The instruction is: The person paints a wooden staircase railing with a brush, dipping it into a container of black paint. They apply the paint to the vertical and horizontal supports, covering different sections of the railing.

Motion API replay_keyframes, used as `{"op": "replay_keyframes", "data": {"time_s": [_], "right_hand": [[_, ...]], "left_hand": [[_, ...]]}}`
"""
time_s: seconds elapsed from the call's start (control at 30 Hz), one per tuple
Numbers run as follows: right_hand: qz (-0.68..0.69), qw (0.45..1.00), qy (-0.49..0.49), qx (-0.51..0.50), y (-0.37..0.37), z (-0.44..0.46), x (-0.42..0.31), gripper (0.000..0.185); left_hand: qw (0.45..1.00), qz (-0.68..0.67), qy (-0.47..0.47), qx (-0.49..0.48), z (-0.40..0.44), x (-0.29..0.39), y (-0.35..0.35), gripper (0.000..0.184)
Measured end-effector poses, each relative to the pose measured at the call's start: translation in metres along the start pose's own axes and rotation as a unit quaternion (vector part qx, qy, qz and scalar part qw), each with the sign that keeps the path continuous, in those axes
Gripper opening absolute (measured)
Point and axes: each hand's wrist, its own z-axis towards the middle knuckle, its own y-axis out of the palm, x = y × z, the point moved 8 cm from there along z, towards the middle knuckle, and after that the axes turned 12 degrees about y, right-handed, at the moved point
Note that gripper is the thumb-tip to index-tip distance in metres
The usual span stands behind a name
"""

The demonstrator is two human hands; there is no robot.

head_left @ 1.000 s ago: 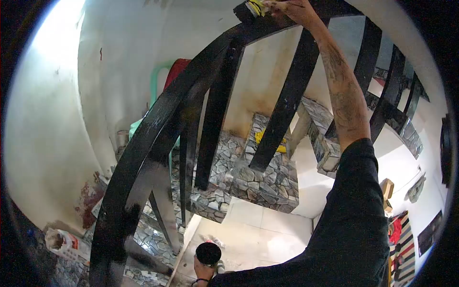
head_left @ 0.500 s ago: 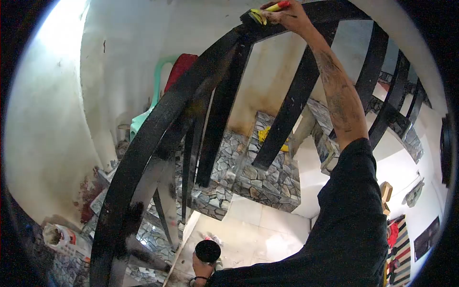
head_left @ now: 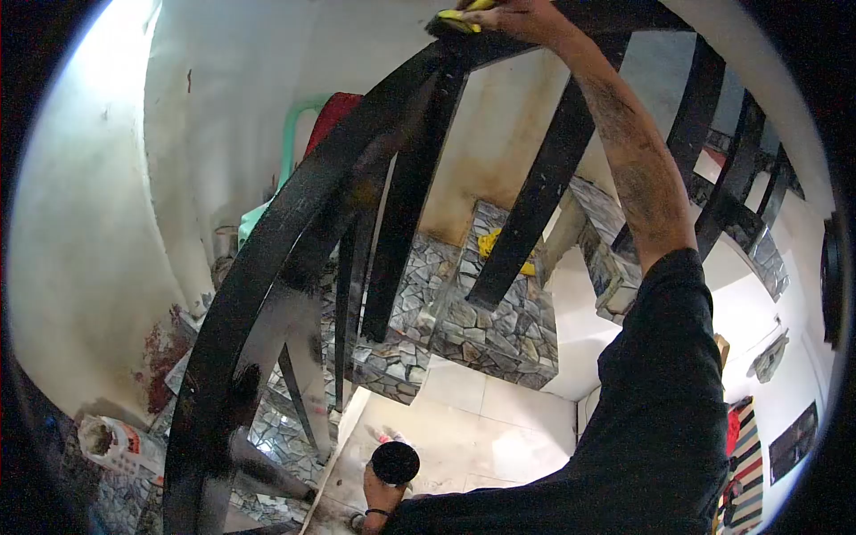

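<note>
Print [head_left: 132, 440] on container [head_left: 118, 448] is illegible; right hand [head_left: 520, 20] grips yellow brush [head_left: 458, 22], left hand [head_left: 382, 490] dark cup [head_left: 395, 463].

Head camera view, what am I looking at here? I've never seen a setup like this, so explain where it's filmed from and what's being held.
There's no machine: these are a person's own bare hands, seen from a camera worn on the head, looking forward and down. The curved scene and dark edges suggest a wide lens. At the top, the right hand grips a yellow brush by the black railing; whether the bristles touch it is hard to tell. At the bottom, the left hand holds a round cup whose inside looks black. Beyond the railing are stone-patterned steps, with something yellow lying on them, too small to identify.
</note>
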Motion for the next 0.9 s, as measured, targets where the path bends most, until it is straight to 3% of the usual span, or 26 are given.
{"op": "replay_keyframes", "data": {"time_s": [0.07, 0.17, 0.2, 0.3, 0.33, 0.43, 0.47, 0.57, 0.6, 0.7, 0.83, 0.87, 0.9], "right_hand": [[-0.008, 1.0, -0.019, 0.008, 0.012, 0.004, 0.005, 0.02], [-0.14, 0.99, -0.002, -0.01, 0.011, 0.007, 0.011, 0.022], [-0.123, 0.989, 0.066, -0.047, 0.007, 0.004, 0.01, 0.025], [-0.15, 0.988, -0.033, -0.018, -0.002, 0.012, -0.003, 0.024], [-0.1, 0.993, -0.051, -0.021, -0.001, 0.011, -0.004, 0.023], [0.056, 0.992, -0.108, -0.025, 0.019, 0.012, -0.003, 0.022], [-0.121, 0.991, -0.053, 0.03, 0.024, 0.019, 0.01, 0.021], [-0.202, 0.979, -0.025, -0.025, 0.019, 0.009, 0.013, 0.02], [-0.114, 0.991, 0.058, -0.036, 0.014, -0.001, 0.008, 0.021], [-0.03, 0.991, -0.104, -0.074, 0.008, 0.005, -0.011, 0.023], [0.022, 0.992, -0.126, -0.009, 0.015, -0.007, -0.017, 0.017], [-0.044, 0.999, 0.021, -0.004, 0.021, -0.003, 0.01, 0.017], [-0.089, 0.995, -0.037, 0.017, 0.02, -0.006, 0.009, 0.018]], "left_hand": [[1.0, -0.012, -0.012, 0.006, -0.002, -0.002, 0.001, 0.074], [0.998, -0.031, -0.051, 0.023, -0.002, 0.004, -0.004, 0.073], [0.998, -0.03, -0.048, 0.025, 0.0, 0.009, -0.006, 0.073], [1.0, 0.006, 0.023, 0.01, 0.001, 0.009, 0.001, 0.075], [0.998, 0.024, 0.059, 0.001, 0.001, 0.01, 0.004, 0.076], [0.998, -0.055, -0.031, 0.006, -0.003, 0.004, 0.007, 0.074], [0.999, -0.032, -0.019, 0.004, -0.004, 0.004, 0.007, 0.073], [1.0, 0.001, -0.007, 0.006, -0.007, 0.009, 0.002, 0.072], [1.0, -0.011, -0.017, 0.012, -0.003, 0.023, -0.007, 0.072], [0.999, -0.036, -0.013, 0.016, -0.002, 0.029, -0.006, 0.073], [0.993, -0.101, -0.029, 0.046, -0.003, 0.013, 0.004, 0.072], [0.996, -0.075, -0.016, 0.036, -0.004, 0.012, 0.005, 0.073], [0.998, -0.05, -0.004, 0.026, 0.0, 0.023, -0.002, 0.073]]}}
